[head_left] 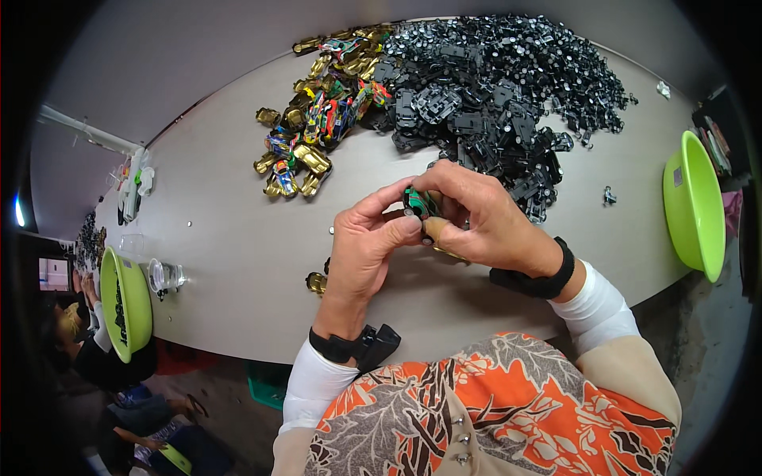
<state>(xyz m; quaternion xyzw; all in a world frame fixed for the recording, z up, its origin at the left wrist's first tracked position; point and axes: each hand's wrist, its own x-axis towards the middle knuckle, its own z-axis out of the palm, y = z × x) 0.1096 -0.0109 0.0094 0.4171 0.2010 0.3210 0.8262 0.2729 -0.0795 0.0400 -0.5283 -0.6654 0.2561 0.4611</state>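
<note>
Between both hands, above the middle of the table, is a small green and black toy car [413, 201] with its wheels showing. My left hand [371, 230] pinches it from the left with thumb and fingers. From the other side my right hand [476, 210] closes its thumb and fingers on the car, covering part of it. A gold toy car body [316, 283] lies on the table beside my left wrist. Another gold piece [451, 254] shows partly from under my right hand.
Gold and colourful car bodies [333, 111] are heaped at the back, beside black car bases [476, 111] and many small wheel parts [556, 63]. Green basins stand at the right [694, 206] and left [131, 305]. A clear cup [165, 275] sits near the left basin. People work at far left.
</note>
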